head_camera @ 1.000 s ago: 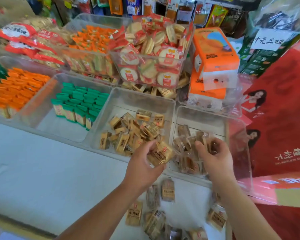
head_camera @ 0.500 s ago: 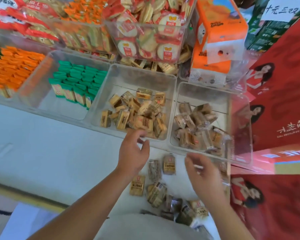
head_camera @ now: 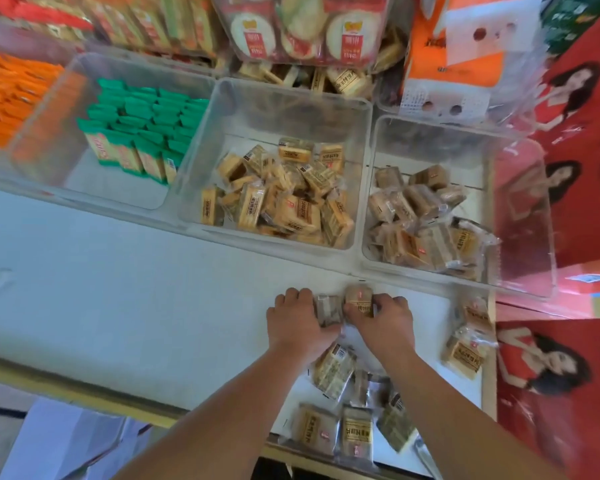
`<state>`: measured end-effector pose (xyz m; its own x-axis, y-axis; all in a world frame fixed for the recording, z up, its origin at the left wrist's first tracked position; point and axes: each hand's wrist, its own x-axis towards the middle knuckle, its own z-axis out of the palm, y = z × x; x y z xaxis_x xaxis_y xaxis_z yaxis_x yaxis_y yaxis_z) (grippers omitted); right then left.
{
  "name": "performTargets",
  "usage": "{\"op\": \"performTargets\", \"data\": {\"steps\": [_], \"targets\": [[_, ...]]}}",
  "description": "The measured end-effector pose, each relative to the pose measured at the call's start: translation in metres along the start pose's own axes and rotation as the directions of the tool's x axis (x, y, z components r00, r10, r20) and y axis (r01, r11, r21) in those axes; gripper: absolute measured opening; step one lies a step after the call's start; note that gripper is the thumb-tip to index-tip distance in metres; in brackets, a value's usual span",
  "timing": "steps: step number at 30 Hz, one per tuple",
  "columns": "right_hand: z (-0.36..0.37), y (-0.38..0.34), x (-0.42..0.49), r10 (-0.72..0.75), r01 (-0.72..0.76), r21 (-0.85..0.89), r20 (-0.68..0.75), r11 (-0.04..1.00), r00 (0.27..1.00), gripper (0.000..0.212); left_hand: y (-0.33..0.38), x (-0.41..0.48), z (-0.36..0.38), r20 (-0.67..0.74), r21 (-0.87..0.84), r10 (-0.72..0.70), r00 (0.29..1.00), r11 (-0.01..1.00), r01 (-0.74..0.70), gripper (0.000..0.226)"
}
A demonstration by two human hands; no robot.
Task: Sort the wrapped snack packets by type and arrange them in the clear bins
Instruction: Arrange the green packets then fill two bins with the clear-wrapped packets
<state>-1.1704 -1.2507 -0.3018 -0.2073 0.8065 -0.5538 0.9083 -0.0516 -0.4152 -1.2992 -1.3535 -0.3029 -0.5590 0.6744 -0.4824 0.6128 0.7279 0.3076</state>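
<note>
Two clear bins stand side by side on the white counter. The middle bin [head_camera: 201, 161] holds yellow-tan wrapped packets [head_camera: 284, 199]. The right bin [head_camera: 371, 188] holds browner packets [head_camera: 426, 220]. Just in front of the bins, my left hand [head_camera: 298, 323] curls its fingers round a greyish-brown packet [head_camera: 328, 308]. Beside it, my right hand [head_camera: 385, 323] grips a tan packet [head_camera: 359, 301]. The two hands almost touch. More loose packets [head_camera: 333, 370] lie under and behind my wrists, and several more [head_camera: 465, 348] lie to the right.
A bin of green-topped packets [head_camera: 136, 140] stands to the left, with orange packets [head_camera: 7, 95] beyond it. Stacked bins of round crackers [head_camera: 305, 32] and an orange-white box [head_camera: 465, 50] sit behind. Red printed cartons [head_camera: 575, 209] border the right side. The counter's front edge [head_camera: 84, 389] runs below.
Both hands left the bins, dropped their packets there, and came down onto the counter. Each now grips a loose packet. The camera tilted downward.
</note>
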Motion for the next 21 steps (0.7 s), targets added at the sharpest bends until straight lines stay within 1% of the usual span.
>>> {"op": "performTargets", "data": {"steps": [2,4,6,8,9,11,14,17,19,21], "targets": [[0.005,0.001,-0.001,0.014,-0.012,0.089,-0.024,0.996,1.0,0.053,-0.002,0.004,0.003,-0.023,-0.128,0.006,1.0,0.992,-0.009,0.059],[0.003,0.001,-0.005,0.045,-0.038,0.23,-0.029,0.972,0.999,0.045,-0.004,0.004,0.0,-0.01,-0.258,0.014,1.0,0.966,-0.016,0.051],[-0.006,-0.002,-0.015,0.08,-0.077,0.354,0.006,0.932,0.997,0.04,-0.004,0.0,-0.006,0.017,-0.424,-0.002,1.0,0.906,0.009,0.051],[-0.018,-0.003,-0.03,0.072,-0.066,0.414,0.001,0.908,0.997,0.037,-0.005,-0.009,-0.018,0.014,-0.542,-0.009,1.0,0.84,0.015,0.053],[-0.025,-0.005,-0.04,0.058,-0.046,0.447,-0.013,0.893,0.998,0.038,-0.005,-0.014,-0.025,-0.001,-0.577,-0.006,1.0,0.817,0.004,0.048],[-0.045,-0.011,-0.06,0.037,-0.008,0.563,-0.042,0.826,0.998,0.038,-0.001,-0.026,-0.04,-0.036,-0.642,0.033,0.999,0.765,-0.049,0.036],[-0.084,-0.023,-0.084,0.016,0.06,0.716,-0.098,0.696,0.995,0.037,0.019,-0.044,-0.067,-0.161,-0.689,0.143,0.977,0.692,-0.215,0.033],[-0.123,-0.03,-0.085,0.025,0.103,0.791,-0.148,0.603,0.989,0.043,0.048,-0.046,-0.094,-0.29,-0.689,0.223,0.931,0.626,-0.365,0.038],[-0.143,-0.028,-0.077,0.045,0.127,0.821,-0.183,0.557,0.982,0.044,0.067,-0.037,-0.107,-0.336,-0.668,0.27,0.902,0.607,-0.431,0.039],[-0.157,-0.023,-0.068,0.075,0.144,0.838,-0.214,0.527,0.974,0.036,0.084,-0.022,-0.112,-0.374,-0.618,0.31,0.874,0.619,-0.484,0.038]]}}
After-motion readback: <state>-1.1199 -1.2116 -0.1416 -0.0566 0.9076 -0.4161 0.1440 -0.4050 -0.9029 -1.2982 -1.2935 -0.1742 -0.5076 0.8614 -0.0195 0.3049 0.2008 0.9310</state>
